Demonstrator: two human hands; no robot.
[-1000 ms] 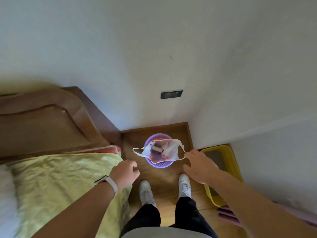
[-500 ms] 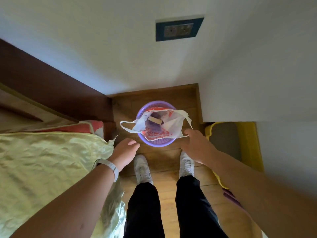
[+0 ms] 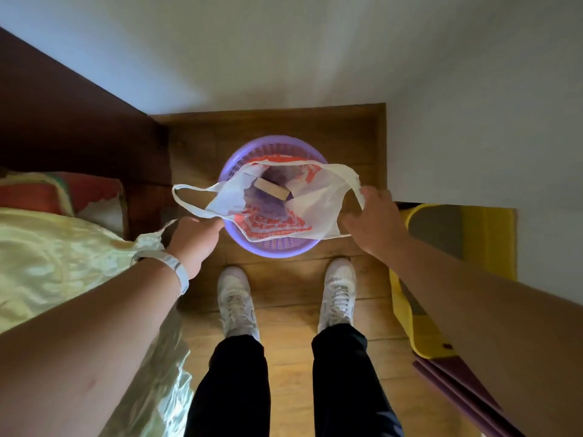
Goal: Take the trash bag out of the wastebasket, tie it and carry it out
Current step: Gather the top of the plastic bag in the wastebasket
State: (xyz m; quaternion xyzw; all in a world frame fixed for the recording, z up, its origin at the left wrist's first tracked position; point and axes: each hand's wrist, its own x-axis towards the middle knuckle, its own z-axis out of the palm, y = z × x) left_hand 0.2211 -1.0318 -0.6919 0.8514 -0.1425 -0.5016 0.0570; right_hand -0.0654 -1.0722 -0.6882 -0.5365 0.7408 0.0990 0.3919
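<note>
**Ana:** Head view looks straight down: the white trash bag (image 3: 318, 205) sits in the purple wastebasket (image 3: 271, 247) on the wooden floor (image 3: 284, 313), just past the shoes, mouth open, a small cardboard box (image 3: 272, 188) inside.

**Ben:** How should the lift go?

**Ana:** Gather both handle loops, draw them together over the middle, then pull straight up so the box stays inside and the basket doesn't tip or come along.

**Ben:** And each grip?

**Ana:** The right hand (image 3: 373, 223) has its fingers closed around the right handle loop. The left hand (image 3: 194, 239) is curled at the left handle loop (image 3: 186, 201), fingertips touching the plastic; whether it has actually pinched it, I cannot tell, since the knuckles hide them.
</note>
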